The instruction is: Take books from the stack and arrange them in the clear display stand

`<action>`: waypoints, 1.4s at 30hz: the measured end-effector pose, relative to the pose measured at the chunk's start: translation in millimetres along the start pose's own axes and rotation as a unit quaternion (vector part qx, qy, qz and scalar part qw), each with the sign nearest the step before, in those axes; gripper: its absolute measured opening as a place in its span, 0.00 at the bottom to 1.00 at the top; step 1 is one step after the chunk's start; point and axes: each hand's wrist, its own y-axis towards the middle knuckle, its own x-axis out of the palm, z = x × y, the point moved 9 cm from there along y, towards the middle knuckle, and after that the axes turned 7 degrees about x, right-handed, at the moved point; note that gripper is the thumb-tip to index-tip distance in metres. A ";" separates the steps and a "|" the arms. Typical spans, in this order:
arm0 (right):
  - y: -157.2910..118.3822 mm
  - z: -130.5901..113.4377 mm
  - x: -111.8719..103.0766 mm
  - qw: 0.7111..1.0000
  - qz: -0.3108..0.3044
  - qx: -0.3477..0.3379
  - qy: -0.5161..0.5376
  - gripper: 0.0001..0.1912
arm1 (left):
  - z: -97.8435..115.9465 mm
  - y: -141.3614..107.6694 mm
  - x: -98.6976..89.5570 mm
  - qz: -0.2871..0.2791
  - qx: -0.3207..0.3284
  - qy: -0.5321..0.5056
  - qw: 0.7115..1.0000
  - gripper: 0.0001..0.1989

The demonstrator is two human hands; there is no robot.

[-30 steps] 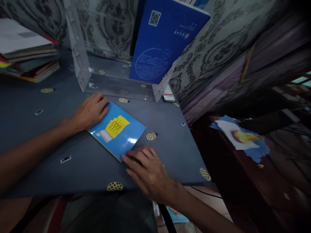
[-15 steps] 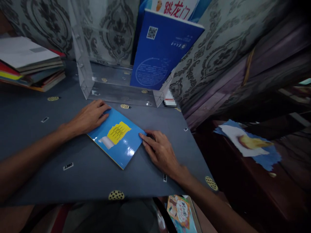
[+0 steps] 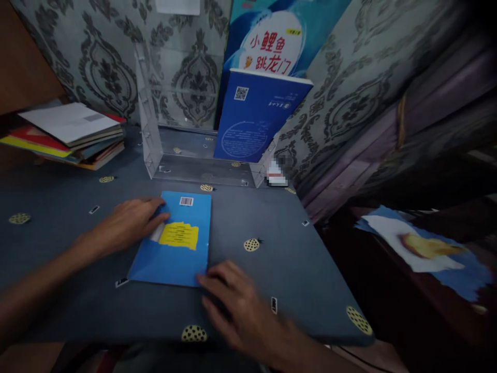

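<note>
A blue book (image 3: 182, 264) with a yellow patch and a barcode lies flat on the dark cloth-covered table (image 3: 279, 223). On its upper left edge rests my left hand (image 3: 134, 220), fingers apart. My right hand (image 3: 236, 305) touches the lower right corner with its fingertips, the fingers spread. Neither hand is wrapped round the book. Behind it stands a clear plastic rack (image 3: 205, 171), with a dark blue book (image 3: 248, 119) upright at its right end and a taller teal book (image 3: 267, 41) behind that.
Stacked books and papers (image 3: 77, 124) sit at the back left of the table. A small pixelated object (image 3: 277, 173) is beside the rack. To the right, beyond the table edge, lies a blue and white sheet (image 3: 419, 243) with a yellow shape. Patterned curtains hang behind.
The blue book has turned, so its barcode end now faces the rack. My right hand has moved down towards the near table edge, and my left hand has shifted slightly. The view has tilted up.
</note>
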 end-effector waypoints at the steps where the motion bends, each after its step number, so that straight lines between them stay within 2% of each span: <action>1: 2.3 -8.5 7.0 0.999 -0.031 -0.012 0.020 0.15 | 3.1 4.4 0.3 0.001 0.004 -0.004 1.000 0.27; 3: 9.5 -17.4 15.9 0.996 -0.072 -0.031 0.041 0.14 | 10.0 11.8 2.3 0.002 0.009 -0.003 1.000 0.28; 5: 20.0 -11.5 16.2 0.995 -0.078 -0.033 0.047 0.13 | 17.7 15.1 6.2 0.008 0.013 0.011 1.000 0.28; 11: 55.9 60.2 -10.5 0.998 0.014 0.054 0.000 0.14 | 58.2 0.3 24.4 0.049 0.067 0.082 0.993 0.33; 14: 71.9 89.9 -19.4 0.994 0.048 0.091 -0.029 0.16 | 78.6 -6.8 33.6 0.026 0.077 0.082 0.993 0.38; 18: 86.8 105.5 -15.0 0.993 0.046 0.098 -0.038 0.19 | 91.6 -6.3 37.7 -0.036 0.052 0.079 0.995 0.39; 21: 89.6 103.9 -10.0 0.995 0.046 0.084 -0.039 0.20 | 95.4 -3.5 37.1 -0.068 0.047 0.079 0.993 0.36; 26: 79.1 87.2 -11.1 0.995 0.058 0.043 -0.062 0.19 | 96.2 -8.0 38.8 -0.091 0.077 0.081 0.990 0.35; 31: 64.5 68.6 -9.6 0.992 0.038 0.029 -0.116 0.16 | 93.3 -26.0 43.9 -0.115 0.094 0.082 0.986 0.34; 35: 56.8 55.2 -5.1 0.987 0.023 0.022 -0.160 0.15 | 84.1 -45.4 51.0 -0.110 0.083 0.109 0.984 0.34; 38: 51.8 48.7 -1.0 0.984 0.012 0.027 -0.176 0.17 | 77.6 -64.0 61.0 -0.090 0.097 0.103 0.986 0.39; 42: 41.4 32.8 3.5 0.985 0.026 0.000 -0.173 0.23 | 68.2 -90.3 78.1 -0.083 0.101 0.111 0.985 0.58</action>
